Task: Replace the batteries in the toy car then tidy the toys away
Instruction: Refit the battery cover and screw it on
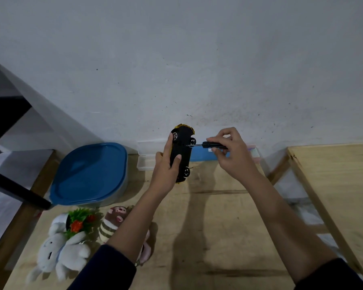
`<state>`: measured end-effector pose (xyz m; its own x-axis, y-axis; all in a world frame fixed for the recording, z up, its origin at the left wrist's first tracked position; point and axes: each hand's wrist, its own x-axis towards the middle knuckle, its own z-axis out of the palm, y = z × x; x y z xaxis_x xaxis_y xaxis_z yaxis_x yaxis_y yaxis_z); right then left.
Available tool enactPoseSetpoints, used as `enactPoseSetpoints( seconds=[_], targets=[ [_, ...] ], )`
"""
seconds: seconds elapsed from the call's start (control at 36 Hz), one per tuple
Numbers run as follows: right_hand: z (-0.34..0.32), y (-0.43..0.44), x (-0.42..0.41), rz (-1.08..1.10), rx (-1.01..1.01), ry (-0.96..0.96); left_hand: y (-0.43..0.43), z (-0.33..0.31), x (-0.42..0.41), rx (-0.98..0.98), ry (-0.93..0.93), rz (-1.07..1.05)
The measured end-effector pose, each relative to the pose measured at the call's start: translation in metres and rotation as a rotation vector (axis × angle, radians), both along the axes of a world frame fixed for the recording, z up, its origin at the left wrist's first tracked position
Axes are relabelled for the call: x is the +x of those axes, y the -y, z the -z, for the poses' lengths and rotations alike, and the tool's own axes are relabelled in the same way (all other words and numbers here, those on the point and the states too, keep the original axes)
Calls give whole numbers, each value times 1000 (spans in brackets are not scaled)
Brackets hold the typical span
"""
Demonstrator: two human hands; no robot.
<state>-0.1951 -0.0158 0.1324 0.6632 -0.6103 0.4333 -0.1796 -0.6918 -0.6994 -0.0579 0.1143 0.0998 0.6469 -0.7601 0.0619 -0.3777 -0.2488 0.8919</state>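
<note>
My left hand (166, 164) holds a toy car (181, 152) upright above the wooden table, its black underside and wheels turned to the right and a yellow body edge showing at the top. My right hand (231, 152) grips a black-handled screwdriver (210, 145) held level, with its metal tip touching the car's underside near the upper wheel. A grey plush rabbit (57, 254), a striped monkey plush (113, 221) and a small fake plant with red flowers (79, 222) lie at the table's front left.
A blue-lidded container (90, 174) sits at the left of the wooden table (218, 227). A clear plastic box (147, 162) with something blue inside stands against the white wall behind the car. A second wooden table (333, 185) is to the right, a black frame to the left.
</note>
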Motion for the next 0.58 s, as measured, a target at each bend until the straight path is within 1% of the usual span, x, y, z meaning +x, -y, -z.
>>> enactPoseSetpoints(
  seconds=[0.08, 0.17, 0.28, 0.36, 0.42, 0.53, 0.58],
  targets=[
    [-5, -4, 2, -8, -19, -6, -1, 0, 1, -25, 1, -11],
    [-10, -8, 4, 31, 19, -2, -2, -2, 2, -47, -5, -11],
    [-12, -10, 8, 40, 38, 65, -2, -4, 4, -52, -9, -14],
    [-16, -11, 10, 43, 146, 80, -3, -7, 4, -46, -6, -8],
    [-18, -12, 11, 56, 164, 102, -4, -8, 3, -49, -11, -2],
    [-20, -12, 13, 55, 121, 62, -5, -12, 5, -57, -10, -25],
    [-23, -15, 14, 68, 190, 65, -5, -14, 6, -58, 2, -23]
  ],
)
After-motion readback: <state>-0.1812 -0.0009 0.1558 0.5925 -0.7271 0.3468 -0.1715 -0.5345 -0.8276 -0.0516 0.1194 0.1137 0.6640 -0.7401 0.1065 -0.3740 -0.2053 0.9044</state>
